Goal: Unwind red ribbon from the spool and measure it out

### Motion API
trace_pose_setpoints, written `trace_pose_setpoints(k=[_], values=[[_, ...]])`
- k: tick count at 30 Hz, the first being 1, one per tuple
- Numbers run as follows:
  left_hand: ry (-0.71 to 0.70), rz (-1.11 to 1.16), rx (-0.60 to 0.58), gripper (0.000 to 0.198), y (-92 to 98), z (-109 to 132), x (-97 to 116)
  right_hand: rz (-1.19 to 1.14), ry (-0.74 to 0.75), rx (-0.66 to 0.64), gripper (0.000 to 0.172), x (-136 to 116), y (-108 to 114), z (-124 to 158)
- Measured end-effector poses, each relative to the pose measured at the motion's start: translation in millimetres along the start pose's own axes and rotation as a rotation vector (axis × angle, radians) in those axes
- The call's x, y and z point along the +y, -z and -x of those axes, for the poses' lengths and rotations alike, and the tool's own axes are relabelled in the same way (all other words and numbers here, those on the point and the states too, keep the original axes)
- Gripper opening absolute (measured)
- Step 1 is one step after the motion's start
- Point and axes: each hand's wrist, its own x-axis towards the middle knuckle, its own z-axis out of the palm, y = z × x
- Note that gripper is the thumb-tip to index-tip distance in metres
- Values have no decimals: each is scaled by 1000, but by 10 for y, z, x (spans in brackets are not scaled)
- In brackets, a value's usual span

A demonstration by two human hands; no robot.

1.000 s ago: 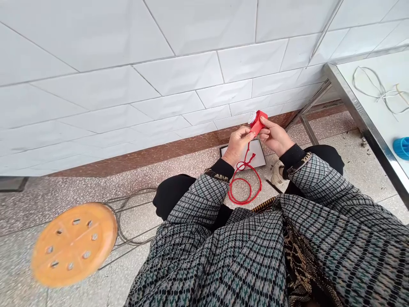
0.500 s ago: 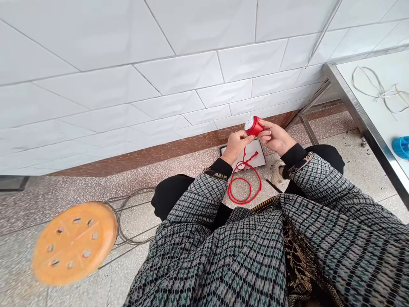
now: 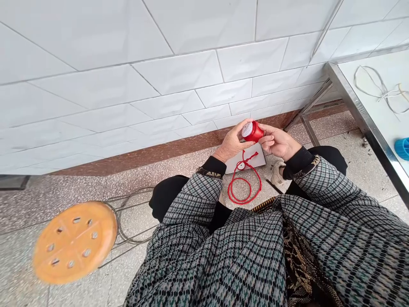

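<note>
Remotely, I have the left hand [image 3: 230, 144] clamped around the red spool [image 3: 254, 131] and the right hand [image 3: 280, 141] gripping its other side, so it sits between them. Below the spool I see a looped red cord [image 3: 240, 202]; well left of it, an orange stool [image 3: 75, 242]; to its right, a white surface [image 3: 381, 121].

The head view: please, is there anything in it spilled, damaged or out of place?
Small dark bits lie scattered on the floor near the metal-framed table; they look like litter, though too small to identify. Nothing else clearly stands out: the red spool held by the left hand and right hand shows no visible damage.
</note>
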Motion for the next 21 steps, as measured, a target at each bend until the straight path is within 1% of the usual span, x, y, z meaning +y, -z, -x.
trace_pose_setpoints(k=[2, 3, 6, 8, 12, 16, 19, 21], values=[[18, 35, 57, 98, -27, -7, 11, 75, 58, -12, 14, 38, -2, 9], [27, 56, 83, 98, -43, -10, 16, 128, 113, -15, 14, 64, 2, 4], [47, 125, 131, 96, -87, -10, 26, 307, 320, -4, 27, 157, 30, -46], [49, 149, 152, 94, -116, -4, 31, 385, 411, 15, 32, 209, 56, -95], [72, 107, 205, 84, -187, 13, 22, 410, 477, 41, 37, 261, 106, -183], [102, 98, 255, 76, -251, 17, -39, 413, 517, 16, 41, 281, 140, -242], [110, 117, 302, 70, -298, 10, -74, 393, 521, -5, 42, 302, 146, -278], [108, 143, 305, 68, -333, 7, -60, 367, 507, -13, 43, 301, 143, -296]])
